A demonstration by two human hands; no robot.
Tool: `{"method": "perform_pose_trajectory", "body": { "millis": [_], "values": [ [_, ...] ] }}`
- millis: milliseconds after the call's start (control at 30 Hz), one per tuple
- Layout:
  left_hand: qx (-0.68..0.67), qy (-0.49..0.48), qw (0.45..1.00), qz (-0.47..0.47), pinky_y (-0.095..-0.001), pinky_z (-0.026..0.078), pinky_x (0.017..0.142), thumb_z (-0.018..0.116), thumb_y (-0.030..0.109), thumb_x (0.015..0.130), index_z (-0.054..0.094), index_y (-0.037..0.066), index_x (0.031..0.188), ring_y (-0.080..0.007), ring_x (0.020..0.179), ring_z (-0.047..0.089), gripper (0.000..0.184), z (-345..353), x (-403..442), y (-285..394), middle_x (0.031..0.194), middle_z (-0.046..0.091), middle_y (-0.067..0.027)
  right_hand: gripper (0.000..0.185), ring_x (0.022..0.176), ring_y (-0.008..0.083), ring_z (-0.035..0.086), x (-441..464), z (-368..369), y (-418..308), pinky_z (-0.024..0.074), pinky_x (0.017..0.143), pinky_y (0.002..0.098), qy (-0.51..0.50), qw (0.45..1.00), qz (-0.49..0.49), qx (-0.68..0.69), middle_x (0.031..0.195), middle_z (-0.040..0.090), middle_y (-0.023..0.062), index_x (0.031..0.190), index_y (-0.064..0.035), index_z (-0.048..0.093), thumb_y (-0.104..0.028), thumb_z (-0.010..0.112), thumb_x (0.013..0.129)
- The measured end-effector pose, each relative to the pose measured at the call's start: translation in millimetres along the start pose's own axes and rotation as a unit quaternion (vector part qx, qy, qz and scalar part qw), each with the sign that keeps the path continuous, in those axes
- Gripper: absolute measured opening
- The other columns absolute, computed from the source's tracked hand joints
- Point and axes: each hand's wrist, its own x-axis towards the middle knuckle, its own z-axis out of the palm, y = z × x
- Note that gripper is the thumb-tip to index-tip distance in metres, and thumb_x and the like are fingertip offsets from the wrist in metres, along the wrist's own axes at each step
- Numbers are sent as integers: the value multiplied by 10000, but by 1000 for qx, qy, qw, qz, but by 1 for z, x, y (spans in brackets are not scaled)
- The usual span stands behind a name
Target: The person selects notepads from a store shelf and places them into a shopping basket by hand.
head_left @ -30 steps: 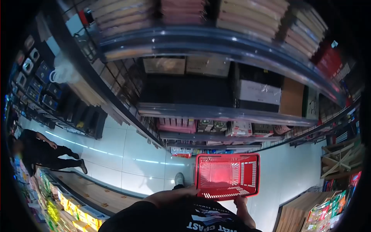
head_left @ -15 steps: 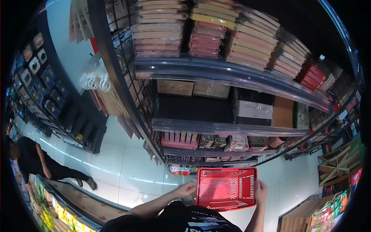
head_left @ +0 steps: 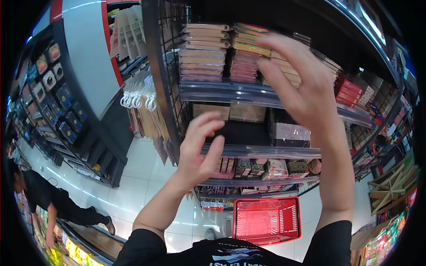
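My right hand (head_left: 306, 84) is raised in front of the upper shelf, thumb and fingers apart with nothing between them. Its fingertips are nearest a stack of yellow-edged notebooks (head_left: 250, 40) in clear wrap, though I cannot tell whether they touch. My left hand (head_left: 197, 148) is lifted lower down, fingers curved and apart, in front of the middle shelf with its boxes marked as notebooks (head_left: 246, 112). Pink notebooks (head_left: 243, 66) lie beneath the yellow ones. Below my hands, a red shopping basket (head_left: 298, 221) stands on the floor, its inside showing nothing.
A stack of pale notebooks (head_left: 202, 60) and red boxes (head_left: 349, 92) share the upper shelf (head_left: 213, 91). Hanging goods on white rings (head_left: 138, 101) jut out at left. Another person (head_left: 66, 201) in dark clothes stands by a display at far left.
Both hands have risen from beside the basket to shelf height, the right one higher. The person at left has bent towards the display and lowered an arm to it.
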Motion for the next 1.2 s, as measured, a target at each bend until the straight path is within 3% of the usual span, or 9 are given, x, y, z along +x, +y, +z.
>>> {"method": "perform_pose_trajectory", "body": {
  "millis": [233,400,600,733,833,933,1000,1133,1200],
  "values": [
    [194,22,973,122,-428,311,1074,637,75,851,504,24,1275,-383,1302,390,447,-14,64,8,1415,404,-225,451,1131,331,564,77,60,46,453,967,374,-98,982,-56,-151,1190,624,176,1192,-33,615,-360,632,882],
    [216,13,970,109,-448,289,1089,633,130,862,439,34,1350,-414,1309,371,534,-7,74,-7,1441,359,-247,422,960,344,647,100,75,52,513,846,395,-301,946,93,-77,1032,676,194,1103,-3,658,-364,616,889],
    [183,-2,979,90,-442,276,1105,626,127,864,402,20,1371,-412,1345,339,565,-8,76,-16,1460,343,-249,313,805,356,669,103,73,51,529,767,433,-290,942,18,-167,812,692,174,930,-41,706,-310,548,913],
    [162,12,982,96,-435,279,1105,621,127,868,400,-4,1368,-391,1339,361,562,-11,77,-16,1438,384,-240,323,831,350,671,101,78,51,530,779,431,-285,937,13,-201,840,697,167,943,-39,707,-317,544,914],
    [157,24,982,99,-426,285,1103,618,132,872,398,-14,1368,-375,1335,374,561,-10,81,-14,1427,401,-236,363,882,339,671,98,80,45,529,805,437,-231,952,10,-203,898,697,170,1012,-52,698,-367,559,899],
    [154,33,984,85,-419,291,1100,613,140,878,396,-18,1369,-365,1330,383,560,-10,83,-10,1424,406,-233,436,925,338,665,111,76,42,528,827,434,-286,941,42,-176,936,696,171,1133,-64,656,-411,568,884],
    [153,34,985,77,-417,294,1099,611,145,881,395,-19,1369,-362,1328,386,559,-11,85,-8,1424,406,-232,556,1005,343,643,121,76,43,501,898,409,-378,911,90,-138,1070,672,197,1245,-53,599,-457,614,862],
    [174,39,980,84,-423,282,1104,610,146,878,392,-23,1369,-371,1330,378,563,-14,89,-7,1420,407,-235,677,1144,343,578,125,77,45,446,992,405,-369,912,85,-156,1211,618,199,1304,-63,558,-550,605,835],
    [178,43,979,88,-427,274,1107,611,146,876,392,-25,1368,-378,1331,372,565,-14,89,-9,1418,407,-238,824,1273,308,489,126,82,44,394,1057,421,-353,916,97,-167,1397,491,158,1361,-101,518,-679,564,775]
  ]
}}
